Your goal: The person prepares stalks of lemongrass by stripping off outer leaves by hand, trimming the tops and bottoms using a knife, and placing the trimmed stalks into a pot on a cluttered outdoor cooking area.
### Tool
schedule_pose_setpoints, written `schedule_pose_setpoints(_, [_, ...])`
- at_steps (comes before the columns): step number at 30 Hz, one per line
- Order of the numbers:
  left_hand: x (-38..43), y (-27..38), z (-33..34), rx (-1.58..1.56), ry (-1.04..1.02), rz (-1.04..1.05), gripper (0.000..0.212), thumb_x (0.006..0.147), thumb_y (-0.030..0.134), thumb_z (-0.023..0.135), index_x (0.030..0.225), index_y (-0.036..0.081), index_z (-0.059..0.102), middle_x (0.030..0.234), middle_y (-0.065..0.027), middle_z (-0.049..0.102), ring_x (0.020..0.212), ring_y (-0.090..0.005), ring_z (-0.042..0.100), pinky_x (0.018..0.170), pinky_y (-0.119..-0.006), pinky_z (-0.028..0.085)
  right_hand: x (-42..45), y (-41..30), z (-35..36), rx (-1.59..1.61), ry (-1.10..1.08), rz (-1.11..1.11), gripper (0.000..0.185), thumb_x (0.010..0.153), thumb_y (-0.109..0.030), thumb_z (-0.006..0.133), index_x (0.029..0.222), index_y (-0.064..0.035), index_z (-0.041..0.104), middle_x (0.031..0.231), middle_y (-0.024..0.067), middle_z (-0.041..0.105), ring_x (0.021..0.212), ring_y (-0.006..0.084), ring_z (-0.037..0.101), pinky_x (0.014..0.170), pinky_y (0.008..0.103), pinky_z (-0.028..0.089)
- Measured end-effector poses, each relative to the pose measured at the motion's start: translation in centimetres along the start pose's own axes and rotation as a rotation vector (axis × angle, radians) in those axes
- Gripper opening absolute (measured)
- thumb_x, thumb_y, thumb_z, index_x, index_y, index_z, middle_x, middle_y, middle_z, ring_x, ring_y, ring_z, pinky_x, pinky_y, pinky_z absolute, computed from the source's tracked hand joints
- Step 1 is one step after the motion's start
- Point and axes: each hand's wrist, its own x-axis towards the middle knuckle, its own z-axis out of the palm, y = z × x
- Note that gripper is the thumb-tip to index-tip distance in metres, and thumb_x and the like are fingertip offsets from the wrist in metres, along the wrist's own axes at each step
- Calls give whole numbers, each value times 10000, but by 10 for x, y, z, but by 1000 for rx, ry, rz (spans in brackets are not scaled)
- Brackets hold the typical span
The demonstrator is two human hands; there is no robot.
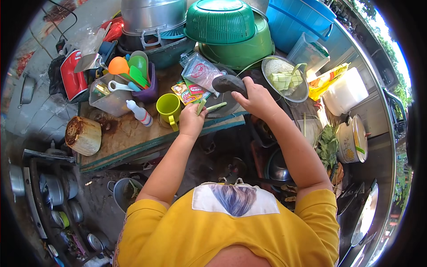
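Observation:
My right hand (pixel 258 98) grips a dark stone pestle (pixel 228 83), holding it raised over a dark flat grinding stone (pixel 222 110). My left hand (pixel 192 121) holds pale green stalks (pixel 201 106) at the left edge of that stone; another cut green stalk (pixel 217 106) lies across it, close to my fingertips. A yellow-green plastic mug (pixel 168 107) stands just left of my left hand. Behind the hands lie seasoning sachets (pixel 186 93) and a clear plastic bag (pixel 201 71). To the right of the pestle is a metal bowl (pixel 285 95) with rice and woven-leaf packets (pixel 285 80).
Left on the wooden table (pixel 123 133) are a squeeze bottle (pixel 140 113), a rusty tin (pixel 83 135) and a purple utensil holder (pixel 150 90). Behind stand a green colander (pixel 220 21), a large metal pot (pixel 153 16) and a blue tub (pixel 297 20). A lidded enamel pot (pixel 350 140) sits right.

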Motion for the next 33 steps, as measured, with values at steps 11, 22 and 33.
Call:
schedule_pose_setpoints(11, [13,-2,1,218,-114,39,99,754,126,650,803,43,671,807,-165,620,799,-344,597,728,-422,469,12,-8,32,-64,-109,-61,426,787,-323,599,999,24,471,752,237,630,724,395,627,658,462,506])
schedule_pose_setpoints(22, [19,-4,2,281,-167,44,105,748,159,657,779,61,675,801,-173,632,803,-335,606,740,-425,474,0,0,37,-46,-49,16,462,787,-321,607,1088,2,473,778,243,628,754,405,617,695,463,496])
schedule_pose_setpoints(33, [24,-10,5,225,-175,-9,121,747,156,653,775,39,665,790,-176,641,784,-344,616,725,-423,483,-9,-8,40,-109,-157,-35,503,788,-335,607,1136,10,493,817,248,635,783,401,623,697,452,498])
